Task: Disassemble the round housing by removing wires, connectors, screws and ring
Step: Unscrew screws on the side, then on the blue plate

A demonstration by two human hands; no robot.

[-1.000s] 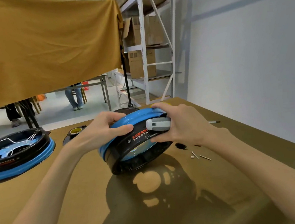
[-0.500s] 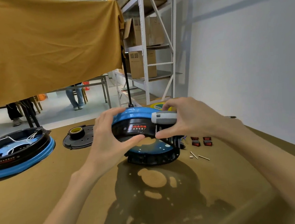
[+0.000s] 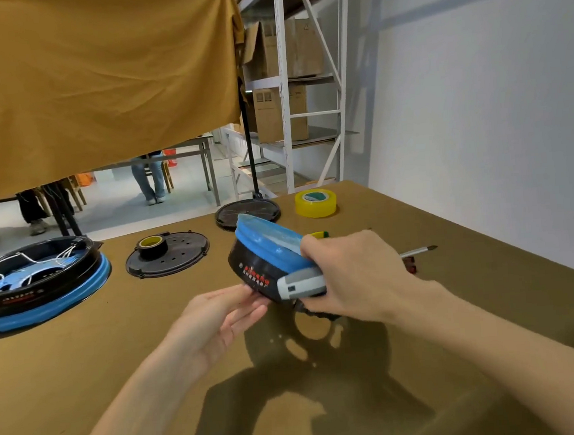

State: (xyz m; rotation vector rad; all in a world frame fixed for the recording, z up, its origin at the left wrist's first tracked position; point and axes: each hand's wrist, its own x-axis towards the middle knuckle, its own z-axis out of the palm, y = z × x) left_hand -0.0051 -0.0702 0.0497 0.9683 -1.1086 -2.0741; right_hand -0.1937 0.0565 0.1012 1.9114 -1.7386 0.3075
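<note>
Hands meet at the round housing (image 3: 264, 253), lifted and tilted above the table (image 3: 84, 370): our right hand (image 3: 355, 277) clamps its near rim by the grey handle (image 3: 299, 286), while our left hand (image 3: 218, 319), fingers straight, touches its lower edge. Its blue ring (image 3: 266, 239) faces up and away. Beyond lie a second housing (image 3: 37, 288), two black plates, tape rolls and a screwdriver (image 3: 418, 251).
</note>
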